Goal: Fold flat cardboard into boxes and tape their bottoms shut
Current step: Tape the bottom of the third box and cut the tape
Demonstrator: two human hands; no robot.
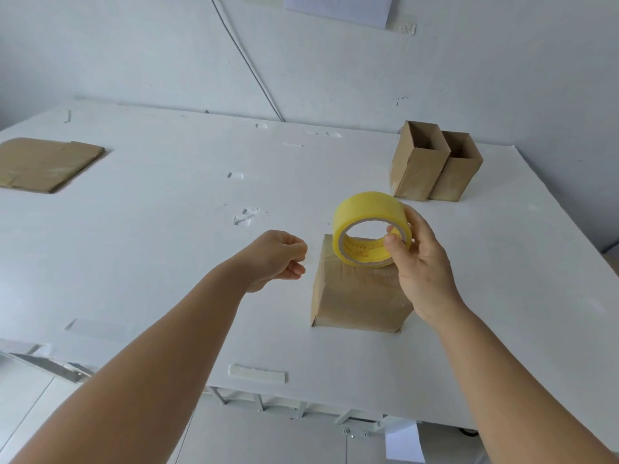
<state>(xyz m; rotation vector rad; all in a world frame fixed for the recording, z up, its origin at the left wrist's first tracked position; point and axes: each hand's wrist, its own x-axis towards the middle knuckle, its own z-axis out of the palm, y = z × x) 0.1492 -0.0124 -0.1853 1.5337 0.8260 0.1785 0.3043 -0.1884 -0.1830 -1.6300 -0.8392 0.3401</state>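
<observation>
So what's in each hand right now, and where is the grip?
The right hand holds the yellow tape roll by its right side, thumb inside the core. The left hand has its fingers curled; whether it pinches a clear tape end cannot be told.

Three folded boxes [360,296] [418,160] [457,169], one tape roll [368,226], one flat cardboard stack [47,164].

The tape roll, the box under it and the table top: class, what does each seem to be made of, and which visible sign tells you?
Tape roll: glossy, translucent yellow plastic film, probably on a printed card core. Box: matt brown cardboard; its top looks shiny, as if already taped. Table top: matt white, dented sheet, possibly foam board.
</observation>
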